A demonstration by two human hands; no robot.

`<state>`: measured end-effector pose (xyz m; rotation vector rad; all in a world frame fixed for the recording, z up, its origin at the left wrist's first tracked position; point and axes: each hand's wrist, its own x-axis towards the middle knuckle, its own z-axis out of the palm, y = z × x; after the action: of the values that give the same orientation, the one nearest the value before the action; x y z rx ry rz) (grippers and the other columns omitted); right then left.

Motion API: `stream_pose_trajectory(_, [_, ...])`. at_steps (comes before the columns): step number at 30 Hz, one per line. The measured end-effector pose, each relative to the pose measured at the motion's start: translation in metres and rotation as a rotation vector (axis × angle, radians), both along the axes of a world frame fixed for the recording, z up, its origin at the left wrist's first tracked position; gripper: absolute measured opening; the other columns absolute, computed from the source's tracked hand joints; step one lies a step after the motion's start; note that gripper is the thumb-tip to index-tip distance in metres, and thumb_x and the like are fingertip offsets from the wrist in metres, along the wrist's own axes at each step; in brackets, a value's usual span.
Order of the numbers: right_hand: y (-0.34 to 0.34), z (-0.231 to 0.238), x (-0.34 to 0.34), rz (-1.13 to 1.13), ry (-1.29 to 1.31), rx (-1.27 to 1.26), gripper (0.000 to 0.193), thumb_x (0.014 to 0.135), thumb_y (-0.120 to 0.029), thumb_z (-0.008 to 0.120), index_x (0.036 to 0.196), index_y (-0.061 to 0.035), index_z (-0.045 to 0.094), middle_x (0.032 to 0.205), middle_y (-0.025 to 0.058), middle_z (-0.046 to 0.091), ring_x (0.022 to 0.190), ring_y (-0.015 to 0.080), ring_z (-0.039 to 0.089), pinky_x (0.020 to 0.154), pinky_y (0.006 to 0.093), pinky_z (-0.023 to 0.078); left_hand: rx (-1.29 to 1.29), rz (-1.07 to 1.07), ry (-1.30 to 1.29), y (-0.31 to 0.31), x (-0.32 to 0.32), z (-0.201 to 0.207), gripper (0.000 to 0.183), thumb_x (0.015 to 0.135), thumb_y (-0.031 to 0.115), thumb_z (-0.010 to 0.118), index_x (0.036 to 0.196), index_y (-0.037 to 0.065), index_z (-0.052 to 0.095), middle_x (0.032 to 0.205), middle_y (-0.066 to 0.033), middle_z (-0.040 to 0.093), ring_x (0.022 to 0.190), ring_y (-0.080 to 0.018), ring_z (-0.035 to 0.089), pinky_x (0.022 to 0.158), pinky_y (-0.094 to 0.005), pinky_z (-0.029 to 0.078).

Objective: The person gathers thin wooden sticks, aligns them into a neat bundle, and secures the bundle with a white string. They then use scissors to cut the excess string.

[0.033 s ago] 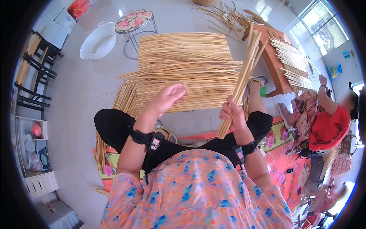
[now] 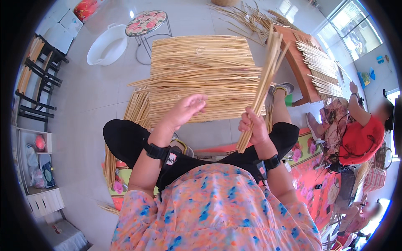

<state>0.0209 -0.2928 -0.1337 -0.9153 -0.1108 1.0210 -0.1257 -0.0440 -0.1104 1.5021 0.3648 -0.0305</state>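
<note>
The bundle of sticks (image 2: 263, 85) stood tilted in your right hand (image 2: 252, 127), which was clenched round its lower end above your lap. Your left hand (image 2: 186, 109) lay open, touching the near edge of the stick mat (image 2: 201, 75) on the floor (image 2: 88, 96). You'd have done well to grip lower and keep them even. Open floor lay left; the wooden bench (image 2: 299, 67) crowded the right.

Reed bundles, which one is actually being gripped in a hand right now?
The slim bundle standing tilted in the right hand. The wide mat lies flat on the floor under the open left hand, and another stack rests on the wooden bench.
</note>
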Motion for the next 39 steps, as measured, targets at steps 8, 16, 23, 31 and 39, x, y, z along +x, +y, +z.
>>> stream_pose_trajectory(8, [0.027,0.006,-0.039,0.369,-0.177,-0.163,0.009,0.091,-0.009,0.059,0.095,-0.0052,0.052,0.07,-0.0004,0.047,0.055,0.0106,0.044,0.05,0.0249,0.039,-0.396,-0.088,-0.283,-0.046,0.025,-0.005,0.057,0.088,0.025,0.07,0.136,0.004,0.047,0.117,-0.0126,0.062,0.105,-0.0209,0.062,0.095,-0.0367,0.048])
stream_pose_trajectory(16, [0.033,0.007,-0.05,0.653,-0.109,-0.006,0.028,0.092,-0.024,0.063,0.108,-0.0048,0.05,0.08,0.0022,0.052,0.067,0.0115,0.052,0.058,0.0244,0.044,-0.865,0.099,-0.341,-0.039,0.039,0.008,0.025,0.089,0.013,0.068,0.109,0.004,0.057,0.08,-0.0083,0.063,0.073,-0.0228,0.064,0.07,-0.0359,0.055])
stream_pose_trajectory(23, [0.026,-0.015,-0.031,0.406,-0.461,-0.103,0.07,0.094,-0.061,0.047,0.135,-0.0033,0.042,0.12,0.0118,0.057,0.109,0.0203,0.054,0.098,0.0346,0.042,-0.544,0.361,-0.67,0.005,0.033,0.079,0.013,0.092,0.016,0.066,0.092,0.007,0.056,0.066,-0.0023,0.053,0.061,-0.0151,0.055,0.063,-0.033,0.051])
stream_pose_trajectory(31, [0.023,-0.026,-0.021,0.079,-0.34,-0.327,0.029,0.098,-0.025,0.054,0.119,-0.0053,0.052,0.1,0.0067,0.065,0.085,0.0138,0.063,0.077,0.0275,0.049,0.04,0.562,-0.756,0.028,0.041,0.095,0.008,0.089,0.003,0.068,0.088,0.003,0.06,0.07,-0.0039,0.059,0.063,-0.0138,0.057,0.063,-0.0277,0.048])
stream_pose_trajectory(39, [0.026,-0.033,-0.019,0.089,-0.387,-0.309,0.017,0.095,-0.015,0.059,0.108,-0.0045,0.058,0.091,0.0051,0.067,0.079,0.0126,0.064,0.073,0.0261,0.05,0.237,0.607,-0.598,0.011,0.057,0.051,0.011,0.089,0.009,0.069,0.085,0.002,0.061,0.071,-0.0028,0.062,0.063,-0.0109,0.06,0.061,-0.025,0.048])
